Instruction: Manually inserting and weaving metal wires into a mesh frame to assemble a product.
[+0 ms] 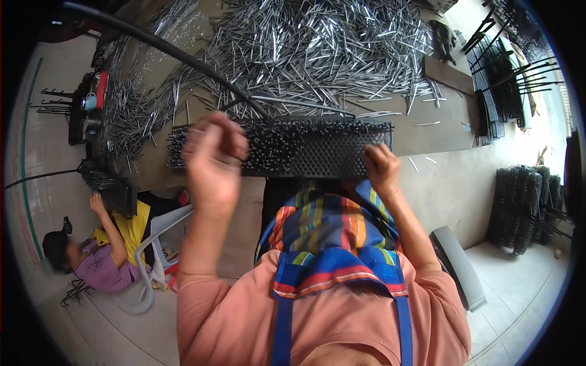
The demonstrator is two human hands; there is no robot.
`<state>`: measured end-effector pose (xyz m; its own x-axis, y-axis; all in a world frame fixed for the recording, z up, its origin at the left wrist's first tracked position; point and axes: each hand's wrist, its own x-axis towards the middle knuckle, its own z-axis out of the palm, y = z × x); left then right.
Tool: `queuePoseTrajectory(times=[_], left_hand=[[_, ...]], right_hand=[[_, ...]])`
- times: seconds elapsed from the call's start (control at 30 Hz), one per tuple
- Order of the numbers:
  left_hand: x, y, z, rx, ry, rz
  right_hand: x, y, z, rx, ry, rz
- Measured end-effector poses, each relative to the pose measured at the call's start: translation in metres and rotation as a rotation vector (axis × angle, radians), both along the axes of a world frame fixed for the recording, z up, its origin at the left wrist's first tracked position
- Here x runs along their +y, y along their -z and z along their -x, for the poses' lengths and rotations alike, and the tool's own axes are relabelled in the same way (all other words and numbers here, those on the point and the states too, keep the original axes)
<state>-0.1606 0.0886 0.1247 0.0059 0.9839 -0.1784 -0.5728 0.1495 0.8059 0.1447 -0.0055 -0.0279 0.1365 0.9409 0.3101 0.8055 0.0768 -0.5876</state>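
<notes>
In front of me on the table lies a long black tray with a grid of holes (326,155). Thin short pieces (268,143) stand packed in its left part, while bare holes show towards the right. My left hand (213,149) is raised over the tray's left end, blurred, with its fingers curled; what they hold cannot be made out. At the tray's right end, my right hand (383,169) is closed with fingers pressed together, and anything inside is hidden. Just beyond the tray spreads a large heap of thin shiny metal strips (317,49).
A black rod (165,46) slants from the upper left to the tray. Loose strips (430,160) lie right of it. Black racks (488,91) stand far right, with stacked dark bundles (519,207) below. A seated co-worker (107,262) works at the left, beside a grey chair (146,262).
</notes>
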Motion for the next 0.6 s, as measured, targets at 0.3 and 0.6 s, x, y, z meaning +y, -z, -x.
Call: queuePoseTrajectory(times=[0.3, 0.6], left_hand=[[0.229, 0.088, -0.016, 1.217, 0.047, -0.494], [0.335, 0.176, -0.085, 2.047, 0.405, 0.041]], right_hand=[[0.000, -0.005, 0.012, 0.057, -0.076, 0.037], [0.002, -0.011, 0.010, 0.076, -0.089, 0.107]])
